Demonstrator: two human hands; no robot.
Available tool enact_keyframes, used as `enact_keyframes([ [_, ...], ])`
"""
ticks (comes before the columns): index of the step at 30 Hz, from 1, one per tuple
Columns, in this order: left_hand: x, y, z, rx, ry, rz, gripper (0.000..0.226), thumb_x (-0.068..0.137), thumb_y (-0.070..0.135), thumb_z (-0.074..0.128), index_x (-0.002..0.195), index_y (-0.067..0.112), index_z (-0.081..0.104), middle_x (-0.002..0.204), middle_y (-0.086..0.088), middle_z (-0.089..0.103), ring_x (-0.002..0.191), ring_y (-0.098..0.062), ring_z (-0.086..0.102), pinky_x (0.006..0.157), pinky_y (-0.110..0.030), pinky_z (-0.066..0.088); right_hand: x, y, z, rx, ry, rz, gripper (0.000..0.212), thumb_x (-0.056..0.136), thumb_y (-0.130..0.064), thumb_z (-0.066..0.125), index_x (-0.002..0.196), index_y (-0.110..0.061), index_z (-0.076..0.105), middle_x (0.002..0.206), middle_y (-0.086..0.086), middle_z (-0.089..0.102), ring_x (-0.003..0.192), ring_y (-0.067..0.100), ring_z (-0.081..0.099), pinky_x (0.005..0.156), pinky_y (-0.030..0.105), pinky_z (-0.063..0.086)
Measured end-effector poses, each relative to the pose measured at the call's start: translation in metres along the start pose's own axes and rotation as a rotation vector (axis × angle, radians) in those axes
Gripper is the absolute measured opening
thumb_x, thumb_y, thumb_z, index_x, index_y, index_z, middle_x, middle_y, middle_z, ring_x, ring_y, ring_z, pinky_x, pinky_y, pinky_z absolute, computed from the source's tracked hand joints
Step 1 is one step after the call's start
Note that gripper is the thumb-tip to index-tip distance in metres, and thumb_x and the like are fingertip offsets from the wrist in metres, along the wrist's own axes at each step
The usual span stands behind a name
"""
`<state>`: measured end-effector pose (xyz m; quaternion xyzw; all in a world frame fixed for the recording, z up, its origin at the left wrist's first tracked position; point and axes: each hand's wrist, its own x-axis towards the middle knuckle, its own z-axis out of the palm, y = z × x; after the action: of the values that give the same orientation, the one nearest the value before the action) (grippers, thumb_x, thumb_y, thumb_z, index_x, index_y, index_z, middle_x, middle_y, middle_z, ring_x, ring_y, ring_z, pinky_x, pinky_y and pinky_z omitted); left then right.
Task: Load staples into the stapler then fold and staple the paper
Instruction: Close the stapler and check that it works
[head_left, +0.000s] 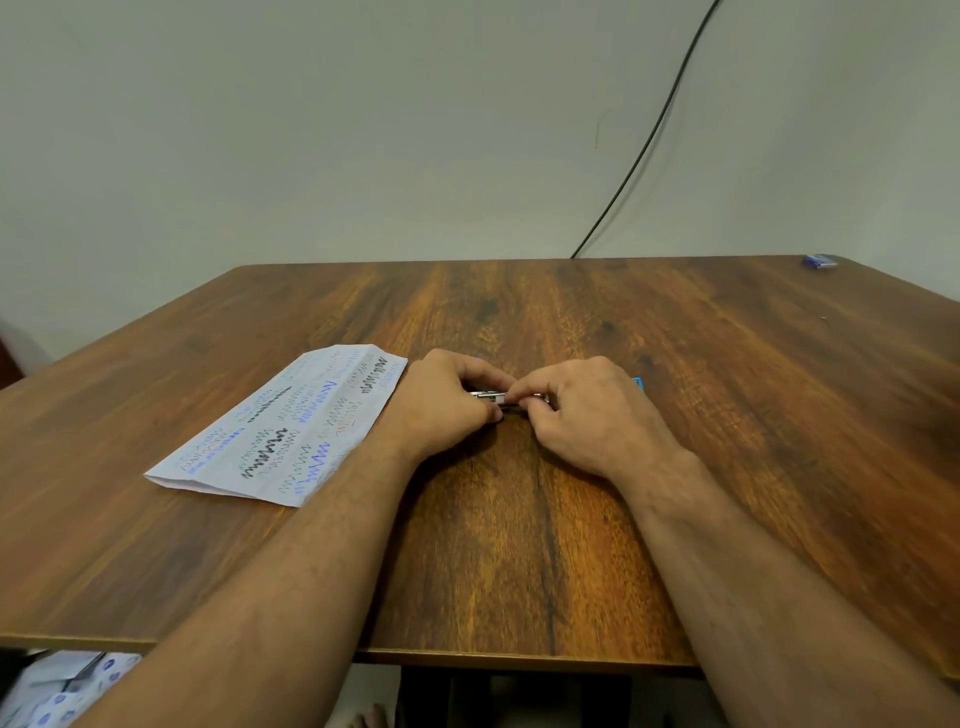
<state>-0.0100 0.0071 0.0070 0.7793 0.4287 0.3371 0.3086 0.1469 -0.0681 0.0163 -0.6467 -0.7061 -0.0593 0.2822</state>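
Both hands meet over the middle of a wooden table (519, 545), whose top is a glossy brown veneer with dark streaked grain and a rounded far-left corner. The left hand (447, 402) has its fingers curled around the left end of a small metal stapler (491, 397), of which only a short silvery strip shows between the two hands. The right hand (587, 410) curls over the stapler's right end, its thumb and forefinger pinching together at the shiny metal. Most of the stapler is hidden under the knuckles, so whether it is opened cannot be told. A sliver of something bright blue (638, 383) peeks out past the right hand; what it is cannot be made out.

Just left of the left hand lies the paper (280, 431), a thin white sheet folded into a long band with a crisp double edge along its near side. It lies flat and slanted on the table, covered in zigzag scribbles in black, blue and faint red ink.

At the far right corner of the table sits a small blue box (821, 261), flat and rectangular, well apart from the hands. A thin black cable (655, 124) runs in a curve down the plain pale wall behind the table.
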Motion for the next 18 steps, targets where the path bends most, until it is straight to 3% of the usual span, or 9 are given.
enact_keyframes([
  [2,-0.001,0.001,0.0,-0.004,-0.001,-0.001,0.039,0.075,0.005,0.073,0.082,0.042,0.08,0.081,0.017,0.077,0.08,-0.003,0.069,0.072,-0.02,0.05,-0.001,0.001,-0.001,0.022,0.017,0.003,0.029,0.089,-0.022,0.059,0.107,-0.033,0.079,0.095,-0.009,0.078,0.092,0.018,0.069,0.089,0.034,0.052],
  [5,-0.002,0.003,0.0,-0.035,0.016,-0.021,0.034,0.077,0.006,0.074,0.088,0.037,0.081,0.084,0.014,0.077,0.078,-0.005,0.069,0.07,-0.019,0.05,0.001,0.003,-0.002,0.102,0.071,0.071,0.018,0.09,-0.024,0.063,0.103,-0.032,0.073,0.066,-0.013,0.06,0.071,0.013,0.06,0.078,0.036,0.054],
  [8,-0.003,0.004,-0.002,-0.08,0.032,-0.056,0.032,0.078,0.006,0.074,0.089,0.036,0.082,0.083,0.008,0.079,0.079,-0.011,0.072,0.071,-0.023,0.055,0.004,0.008,-0.001,0.202,0.13,0.162,0.007,0.087,-0.028,0.071,0.093,-0.029,0.07,0.073,-0.012,0.065,0.078,0.012,0.064,0.081,0.038,0.055],
  [11,-0.004,0.005,-0.003,-0.112,-0.001,-0.042,0.033,0.077,0.004,0.075,0.088,0.035,0.083,0.079,0.007,0.079,0.072,-0.008,0.069,0.069,-0.024,0.054,0.006,0.007,0.0,0.253,0.064,0.146,0.008,0.081,-0.025,0.078,0.087,-0.028,0.076,0.078,-0.013,0.07,0.082,0.007,0.063,0.083,0.034,0.053],
  [15,-0.002,0.003,-0.001,-0.112,-0.001,-0.043,0.035,0.071,0.009,0.08,0.087,0.039,0.082,0.087,0.011,0.076,0.09,-0.003,0.062,0.082,-0.026,0.048,0.009,0.005,0.007,0.212,0.005,0.124,0.012,0.08,-0.026,0.08,0.092,-0.029,0.08,0.094,-0.006,0.073,0.096,0.015,0.064,0.09,0.034,0.049],
  [18,-0.002,0.003,-0.001,-0.129,0.001,-0.064,0.034,0.072,0.005,0.08,0.091,0.033,0.083,0.082,0.014,0.075,0.092,-0.001,0.06,0.08,-0.023,0.044,0.011,0.007,0.01,0.147,0.009,0.098,0.015,0.084,-0.027,0.078,0.099,-0.028,0.081,0.099,-0.002,0.075,0.1,0.019,0.066,0.091,0.034,0.049],
])
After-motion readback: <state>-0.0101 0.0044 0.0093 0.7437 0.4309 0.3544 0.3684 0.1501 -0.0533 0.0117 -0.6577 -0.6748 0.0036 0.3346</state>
